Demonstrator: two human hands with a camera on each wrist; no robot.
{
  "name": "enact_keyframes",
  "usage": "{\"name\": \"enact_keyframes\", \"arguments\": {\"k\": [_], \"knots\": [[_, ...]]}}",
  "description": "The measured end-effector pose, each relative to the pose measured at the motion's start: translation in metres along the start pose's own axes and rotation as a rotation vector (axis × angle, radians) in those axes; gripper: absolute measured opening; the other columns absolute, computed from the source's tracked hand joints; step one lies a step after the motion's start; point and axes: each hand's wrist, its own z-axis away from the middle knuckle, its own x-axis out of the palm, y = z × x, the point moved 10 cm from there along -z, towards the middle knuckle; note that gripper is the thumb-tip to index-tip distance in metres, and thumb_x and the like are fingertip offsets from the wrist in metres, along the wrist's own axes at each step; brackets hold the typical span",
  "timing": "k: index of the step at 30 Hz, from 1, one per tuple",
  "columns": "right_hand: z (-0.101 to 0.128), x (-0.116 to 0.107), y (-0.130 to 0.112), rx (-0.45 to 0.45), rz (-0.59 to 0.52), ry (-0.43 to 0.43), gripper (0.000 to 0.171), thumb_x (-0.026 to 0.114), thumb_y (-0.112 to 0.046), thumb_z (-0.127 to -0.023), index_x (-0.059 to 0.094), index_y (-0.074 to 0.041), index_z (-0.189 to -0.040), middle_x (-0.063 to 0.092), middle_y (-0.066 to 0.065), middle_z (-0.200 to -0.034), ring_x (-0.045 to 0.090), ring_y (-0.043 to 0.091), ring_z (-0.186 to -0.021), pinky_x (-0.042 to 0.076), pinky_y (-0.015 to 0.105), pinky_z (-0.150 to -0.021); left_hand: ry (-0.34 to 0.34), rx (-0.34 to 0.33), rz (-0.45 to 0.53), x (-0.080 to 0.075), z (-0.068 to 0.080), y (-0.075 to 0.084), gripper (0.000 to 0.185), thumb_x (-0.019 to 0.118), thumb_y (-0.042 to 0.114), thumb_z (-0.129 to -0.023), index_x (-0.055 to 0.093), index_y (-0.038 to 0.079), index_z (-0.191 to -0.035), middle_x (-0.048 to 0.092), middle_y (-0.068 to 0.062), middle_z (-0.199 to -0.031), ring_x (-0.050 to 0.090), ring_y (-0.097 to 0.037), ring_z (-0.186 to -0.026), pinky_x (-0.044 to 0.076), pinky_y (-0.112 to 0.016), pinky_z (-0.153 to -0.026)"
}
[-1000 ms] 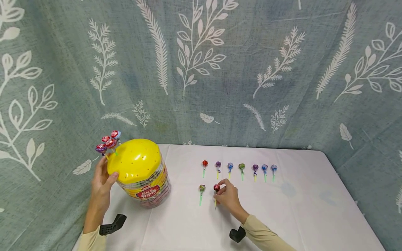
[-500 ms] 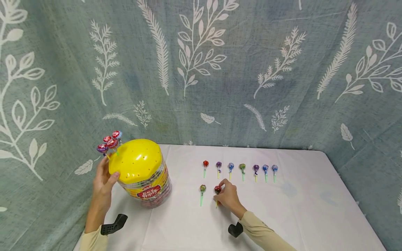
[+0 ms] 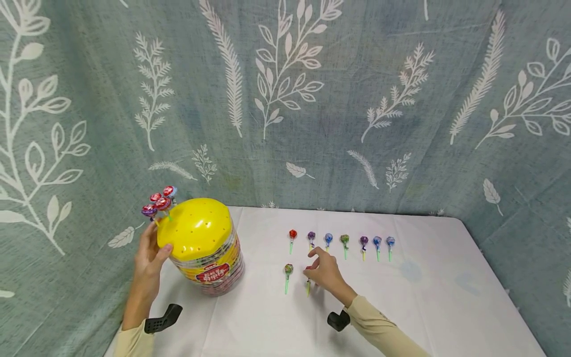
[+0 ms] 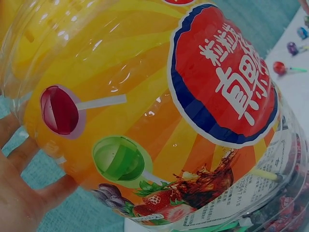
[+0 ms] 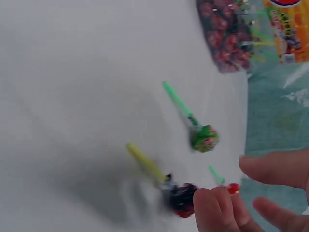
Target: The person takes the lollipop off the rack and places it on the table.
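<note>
My left hand (image 3: 146, 265) grips the upper left side of a clear plastic candy jar (image 3: 223, 271), thumb at the edge of its yellow lid (image 3: 196, 233). The jar leans, and several lollipops (image 3: 161, 203) stick up from holes at the lid's left edge. Fruit and candy pictures cover its label (image 4: 145, 121) in the left wrist view. My right hand (image 3: 329, 273) is just over a dark red lollipop (image 5: 182, 199) with a yellow stick, lying on the table. Thumb and forefinger are apart with nothing between them. A green lollipop (image 3: 288, 270) lies just left of it.
Behind the right hand, a row of several wrapped lollipops (image 3: 345, 240) lies on the white tablecloth (image 3: 267, 322). A blue-green curtain with white leaves (image 3: 285, 124) hangs behind the table. Many more lollipops show inside the jar's bottom (image 5: 227, 34).
My right hand has let go of the dark red lollipop and lifted slightly, its fingers spreading. The lollipop stays on the table. My left hand keeps its hold on the jar.
</note>
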Motion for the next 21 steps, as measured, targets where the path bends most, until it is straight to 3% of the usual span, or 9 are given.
{"name": "enact_keyframes", "arguments": {"k": [11, 21], "knots": [[-0.013, -0.013, -0.064, -0.129, -0.08, -0.073, 0.033, 0.075, -0.006, -0.078, 0.06, -0.007, -0.107, 0.062, 0.012, -0.088, 0.06, 0.019, -0.074, 0.05, 0.029, -0.058, -0.016, 0.004, 0.001, 0.003, 0.001, 0.001, 0.065, 0.049, 0.006, -0.092, 0.022, 0.02, -0.15, 0.031, -0.007, -0.145, 0.036, -0.015, -0.127, 0.035, -0.012, -0.095], [-0.026, -0.023, -0.134, -0.265, -0.121, -0.077, 0.032, 0.073, -0.009, -0.081, 0.06, -0.012, -0.111, 0.063, 0.007, -0.094, 0.062, 0.017, -0.082, 0.052, 0.03, -0.07, -0.001, 0.001, 0.005, 0.001, 0.0, 0.001, 0.065, 0.049, 0.005, -0.092, 0.023, 0.02, -0.15, 0.032, -0.006, -0.144, 0.036, -0.015, -0.127, 0.035, -0.012, -0.096]]}}
